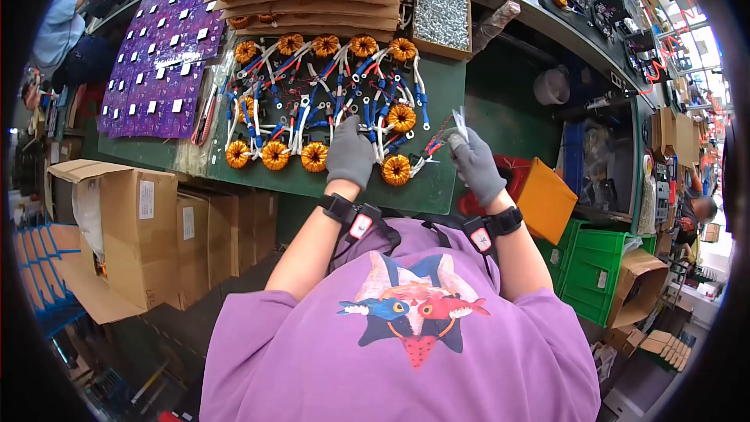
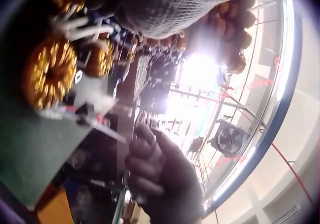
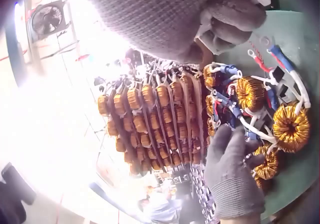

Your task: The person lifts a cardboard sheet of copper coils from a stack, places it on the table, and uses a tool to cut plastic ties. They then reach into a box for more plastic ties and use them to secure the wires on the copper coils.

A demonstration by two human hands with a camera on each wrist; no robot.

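At the lower centre of the frame, the front edge of the green tabletop [image 1: 422,197] was seen just ahead of a purple shirt [image 1: 406,375]. Right of centre, a small pale piece [image 1: 461,125] was gripped by the curled fingers of the right hand [image 1: 478,168], held up beside the tabletop's right edge. The left hand [image 1: 349,158], fingers loosely extended and unclenched, was reached in among the leads; whether any lead was touched could not be told.

Between the hands lay the nearest orange coil [image 1: 387,172], close to the left hand; its leads [image 1: 423,160] were pointed up and rightward, toward the right hand. Open green surface was left below that coil and to its right, while the left hand was hemmed in by rows of coils [image 1: 275,165].

Farther off, cardboard layers [image 1: 305,1] were stacked at the top centre, beside a box of metal parts [image 1: 443,48] at upper right. Purple boards [image 1: 168,55] were laid out at upper left.
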